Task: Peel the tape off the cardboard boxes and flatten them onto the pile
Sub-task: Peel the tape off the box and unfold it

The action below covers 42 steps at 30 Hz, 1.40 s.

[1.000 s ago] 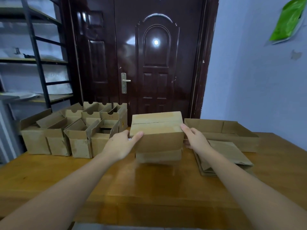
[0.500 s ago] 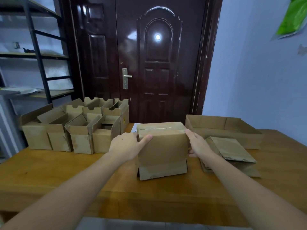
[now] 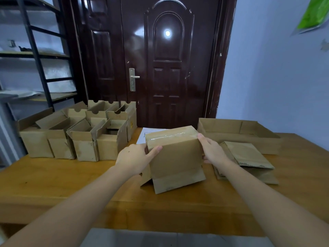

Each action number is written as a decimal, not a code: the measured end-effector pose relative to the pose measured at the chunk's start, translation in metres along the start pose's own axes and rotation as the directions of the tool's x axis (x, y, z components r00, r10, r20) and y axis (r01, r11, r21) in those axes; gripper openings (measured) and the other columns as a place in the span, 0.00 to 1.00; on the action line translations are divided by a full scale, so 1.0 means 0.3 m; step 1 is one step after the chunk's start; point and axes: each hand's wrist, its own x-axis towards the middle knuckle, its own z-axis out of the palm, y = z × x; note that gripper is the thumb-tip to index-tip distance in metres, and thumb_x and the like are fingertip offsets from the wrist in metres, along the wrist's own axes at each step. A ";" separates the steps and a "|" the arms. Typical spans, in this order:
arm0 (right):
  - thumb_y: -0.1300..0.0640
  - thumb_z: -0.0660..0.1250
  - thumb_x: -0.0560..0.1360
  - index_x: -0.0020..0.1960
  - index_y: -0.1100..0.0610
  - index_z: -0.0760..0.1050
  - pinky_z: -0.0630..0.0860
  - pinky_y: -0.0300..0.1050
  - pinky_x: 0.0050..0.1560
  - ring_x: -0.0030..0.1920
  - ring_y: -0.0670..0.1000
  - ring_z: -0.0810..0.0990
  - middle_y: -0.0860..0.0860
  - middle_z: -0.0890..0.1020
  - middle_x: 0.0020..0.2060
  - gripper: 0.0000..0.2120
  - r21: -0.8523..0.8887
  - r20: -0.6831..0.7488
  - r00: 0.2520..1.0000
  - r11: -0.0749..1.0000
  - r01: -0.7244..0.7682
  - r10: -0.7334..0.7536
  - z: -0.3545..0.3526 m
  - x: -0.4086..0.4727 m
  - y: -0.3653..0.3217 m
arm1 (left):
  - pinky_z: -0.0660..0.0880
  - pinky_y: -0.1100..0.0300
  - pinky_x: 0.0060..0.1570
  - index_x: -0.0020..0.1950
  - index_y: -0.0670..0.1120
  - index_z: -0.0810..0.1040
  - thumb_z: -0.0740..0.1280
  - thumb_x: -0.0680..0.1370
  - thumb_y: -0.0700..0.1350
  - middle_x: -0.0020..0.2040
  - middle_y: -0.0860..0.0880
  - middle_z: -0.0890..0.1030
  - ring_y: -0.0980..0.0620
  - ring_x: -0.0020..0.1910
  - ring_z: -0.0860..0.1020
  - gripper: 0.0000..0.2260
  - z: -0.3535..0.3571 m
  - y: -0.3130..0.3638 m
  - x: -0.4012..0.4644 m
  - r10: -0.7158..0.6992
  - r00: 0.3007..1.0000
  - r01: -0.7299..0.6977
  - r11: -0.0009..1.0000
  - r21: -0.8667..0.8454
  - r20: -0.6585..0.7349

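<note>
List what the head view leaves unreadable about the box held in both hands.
- Box: far side and underside hidden by its own body.
- Tape: its ends run out of sight over the top edges.
- Left hand, right hand: fingers hidden behind the box sides.
- Paper sheet: mostly covered by the box.

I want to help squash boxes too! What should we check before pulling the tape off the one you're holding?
1. Box held on both sides by left hand and right hand: ok.
2. Tape facing up, reachable: ok.
3. Loose tape end to pinch: cannot tell.
4. Box standing on the table, bottom flaps splayed out: ok.
5. Flattened pile close on the right: ok.
</note>
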 end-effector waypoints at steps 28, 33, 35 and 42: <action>0.37 0.48 0.84 0.80 0.51 0.61 0.66 0.57 0.75 0.75 0.57 0.68 0.53 0.69 0.76 0.30 -0.111 0.063 0.997 0.993 -0.039 0.046 0.102 0.079 0.041 | 0.47 0.52 0.80 0.82 0.59 0.58 0.59 0.79 0.68 0.83 0.59 0.53 0.56 0.82 0.43 0.33 -0.070 -0.064 0.009 0.520 0.831 -0.547 0.829 0.116 0.198; 0.50 0.58 0.85 0.76 0.53 0.68 0.65 0.43 0.72 0.72 0.49 0.70 0.49 0.74 0.73 0.21 -0.349 0.027 0.901 0.840 0.415 -0.433 0.081 0.024 0.000 | 0.39 0.63 0.74 0.81 0.54 0.64 0.58 0.79 0.70 0.82 0.56 0.57 0.57 0.82 0.48 0.34 -0.059 0.000 -0.051 0.506 0.845 -0.525 0.846 0.093 0.173; 0.54 0.59 0.85 0.73 0.52 0.73 0.66 0.43 0.72 0.68 0.42 0.70 0.45 0.76 0.69 0.18 -0.361 0.141 0.799 0.721 0.591 -0.584 0.069 -0.032 -0.027 | 0.46 0.64 0.76 0.78 0.53 0.68 0.58 0.77 0.72 0.80 0.55 0.65 0.55 0.80 0.58 0.35 -0.039 0.029 -0.059 0.499 0.856 -0.511 0.856 0.078 0.133; 0.47 0.67 0.76 0.70 0.47 0.73 0.72 0.40 0.65 0.64 0.42 0.71 0.43 0.77 0.65 0.23 -0.452 0.535 0.675 0.502 0.737 -0.509 0.009 -0.199 -0.058 | 0.72 0.59 0.55 0.60 0.53 0.75 0.55 0.78 0.72 0.53 0.55 0.81 0.53 0.52 0.78 0.26 0.027 0.175 -0.077 0.419 0.908 -0.396 0.874 0.280 -0.024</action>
